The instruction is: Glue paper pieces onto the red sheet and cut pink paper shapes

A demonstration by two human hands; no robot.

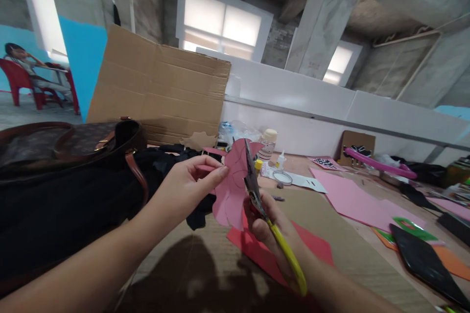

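Paper, pink w/ curved lines drawn on it, is held up off the surface btwn both hands, long axis approx. upright, outline wavy. L hand has it by the L edge: thumb + index fingers closed in a pinch, no gap I can see. R hand is wrapped round the scissors, yellow handle angled down toward the R forearm.

Key relation from my end: paper lies just L of the R fingers and just R of the L pinch. One blade crosses its R side, tip up near the top edge, nearly parallel to the long axis. Dark tip above the paper is prob. the 2nd blade, behind; can't tell how wide the blades stand. L hand is on the paper; can't tell if the R thumb touches it too.

Below: red sheet on brown board. Behind: glue bottle. To R: pink sheets. Far L: bag.
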